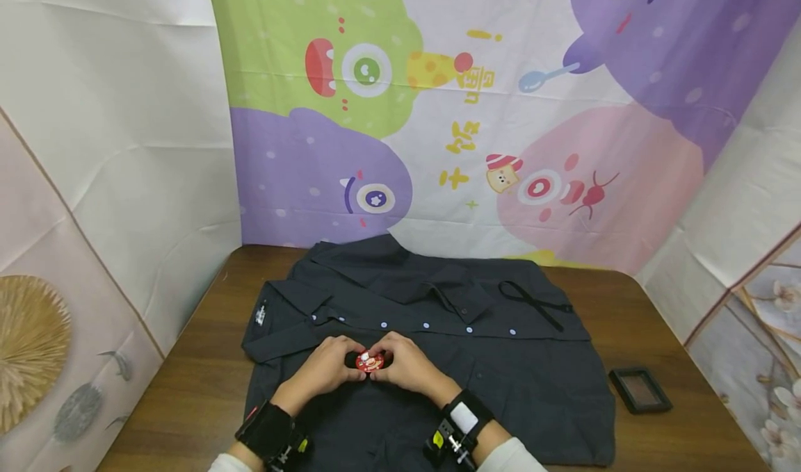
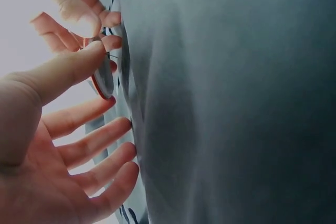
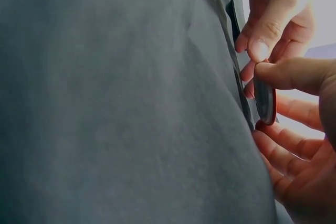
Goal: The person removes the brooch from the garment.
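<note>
Your left grip and right grip both pinch the round red printed badge; it lies between them, equally near, grey back towards the dark cloth shirt.

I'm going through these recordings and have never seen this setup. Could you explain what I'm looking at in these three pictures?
There is no robot here: these are a person's bare left hand and right hand. The wide picture comes from a camera worn on the head, looking forward and down. The two close-ups come from cameras worn on the wrists, one for each hand's work.

A dark garment with pale buttons is spread over a brown wooden table. To its right lies a small black-rimmed square object.

Both hands pinch a round red badge between thumbs and fingers. The wrist views show its grey back from the side.
</note>
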`<state>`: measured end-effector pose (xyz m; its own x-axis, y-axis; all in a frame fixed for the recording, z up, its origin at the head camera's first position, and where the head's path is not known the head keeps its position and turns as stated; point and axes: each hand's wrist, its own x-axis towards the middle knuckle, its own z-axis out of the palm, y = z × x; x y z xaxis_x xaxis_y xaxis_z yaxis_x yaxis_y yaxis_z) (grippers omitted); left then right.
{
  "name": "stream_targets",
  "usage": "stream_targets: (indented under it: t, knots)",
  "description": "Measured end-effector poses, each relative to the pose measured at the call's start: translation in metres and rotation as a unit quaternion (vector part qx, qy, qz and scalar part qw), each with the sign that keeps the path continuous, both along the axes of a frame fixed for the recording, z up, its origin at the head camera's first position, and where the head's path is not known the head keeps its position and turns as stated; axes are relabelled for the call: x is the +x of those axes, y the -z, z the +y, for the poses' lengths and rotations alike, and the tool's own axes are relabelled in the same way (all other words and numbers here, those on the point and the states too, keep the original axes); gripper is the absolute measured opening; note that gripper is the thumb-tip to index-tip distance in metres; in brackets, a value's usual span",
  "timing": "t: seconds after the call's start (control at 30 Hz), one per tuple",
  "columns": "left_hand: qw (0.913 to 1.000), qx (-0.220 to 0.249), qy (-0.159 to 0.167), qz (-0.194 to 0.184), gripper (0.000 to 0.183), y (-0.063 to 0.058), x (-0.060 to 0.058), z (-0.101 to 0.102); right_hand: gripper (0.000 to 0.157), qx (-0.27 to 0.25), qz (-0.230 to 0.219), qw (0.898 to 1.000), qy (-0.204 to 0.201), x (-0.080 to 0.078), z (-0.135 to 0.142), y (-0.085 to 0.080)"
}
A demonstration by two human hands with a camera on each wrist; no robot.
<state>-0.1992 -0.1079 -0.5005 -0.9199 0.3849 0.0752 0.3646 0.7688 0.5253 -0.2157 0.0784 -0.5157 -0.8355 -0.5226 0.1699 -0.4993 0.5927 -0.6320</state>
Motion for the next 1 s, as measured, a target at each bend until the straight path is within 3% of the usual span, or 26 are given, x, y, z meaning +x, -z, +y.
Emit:
stream_targets:
  t: [0.67, 1.0]
  knots:
    - [0.9996, 0.017, 0.011, -0.017, 0.039, 0.0013, -0.0004, -0.001, 0.03, -0.027, -0.01, 1.0, 0.001, 0.0006, -0.0006, 0.0012]
    - [0.999, 0.013, 0.04, -0.016, 0.042, -0.0009, -0.0026, -0.0024, 0.029, -0.035, 0.001, 0.999, 0.006, 0.0014, -0.0005, 0.0032]
